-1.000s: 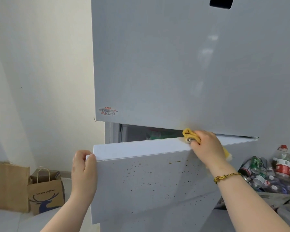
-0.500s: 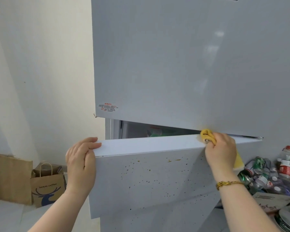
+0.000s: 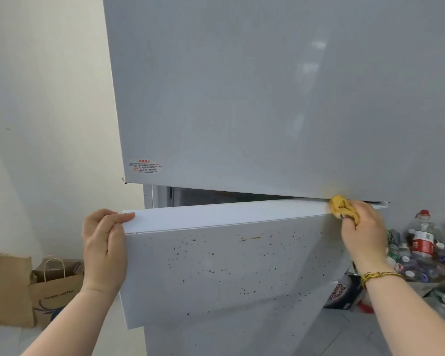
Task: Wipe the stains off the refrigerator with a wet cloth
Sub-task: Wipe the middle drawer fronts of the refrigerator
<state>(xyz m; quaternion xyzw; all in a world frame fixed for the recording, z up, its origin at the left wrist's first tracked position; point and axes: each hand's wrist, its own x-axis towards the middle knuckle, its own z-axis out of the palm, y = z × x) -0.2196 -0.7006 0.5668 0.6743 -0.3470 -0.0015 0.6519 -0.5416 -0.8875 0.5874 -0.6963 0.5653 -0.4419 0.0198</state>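
**Yellow cloth at the top edge of a speckled fridge door**

Pale, matt wall [image 3: 44, 104] fills the background beside a tall refrigerator [image 3: 267, 93] with smooth, glossy grey-white panels; its flat upper door carries a small printed sticker [image 3: 145, 166] near the lower corner; below it a lower door [image 3: 221, 268] stands swung ajar, a rectangular slab with a narrow, clean white top edge and a face scattered with fine dark specks and a few ochre smears [image 3: 249, 238].

Gripping that door's free corner, the left hand [image 3: 104, 249] has its fingers hooked over the top edge and the palm flat against the side. At the far end of the same edge, the right hand [image 3: 362, 235] is closed in a fist round a crumpled yellow cloth [image 3: 341, 208]; the soft bunched fabric pokes out ahead of the knuckles and presses on the top edge, right under the upper door's lower rim; the smears lie below and to the left of this grip, untouched by the cloth. A braided gold bracelet [image 3: 379, 275] circles that wrist.

Beyond the right wrist, a heap of clear plastic bottles [image 3: 421, 242] lies on the floor; past the left forearm stand brown paper bags [image 3: 54, 291], creased, one with loop handles.
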